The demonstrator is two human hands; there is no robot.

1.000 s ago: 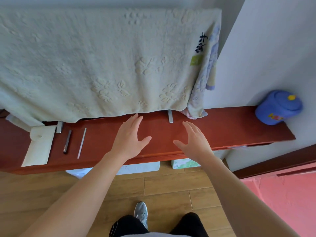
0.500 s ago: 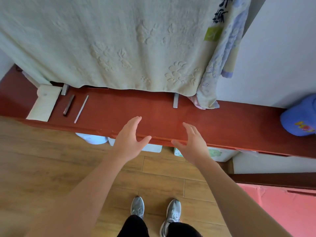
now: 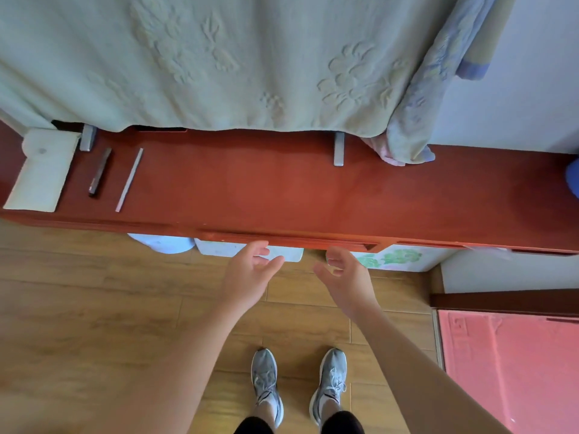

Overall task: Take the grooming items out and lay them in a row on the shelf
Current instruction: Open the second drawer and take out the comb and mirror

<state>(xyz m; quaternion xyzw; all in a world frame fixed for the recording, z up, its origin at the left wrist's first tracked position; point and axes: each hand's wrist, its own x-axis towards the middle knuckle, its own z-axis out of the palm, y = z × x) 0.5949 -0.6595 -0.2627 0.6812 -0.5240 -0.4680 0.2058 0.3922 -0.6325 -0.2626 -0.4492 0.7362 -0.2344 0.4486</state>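
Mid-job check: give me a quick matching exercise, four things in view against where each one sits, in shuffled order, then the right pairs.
Things:
1. white pouch
2. dark stick
3. thin silver strip
4. pink mat

Places:
a. on the floor, lower right
b. on the shelf, rightmost of the three laid items
c. far left end of the shelf
d. on the shelf, between the other two laid items

Pairs: 1-c, 2-d, 3-b, 4-a.
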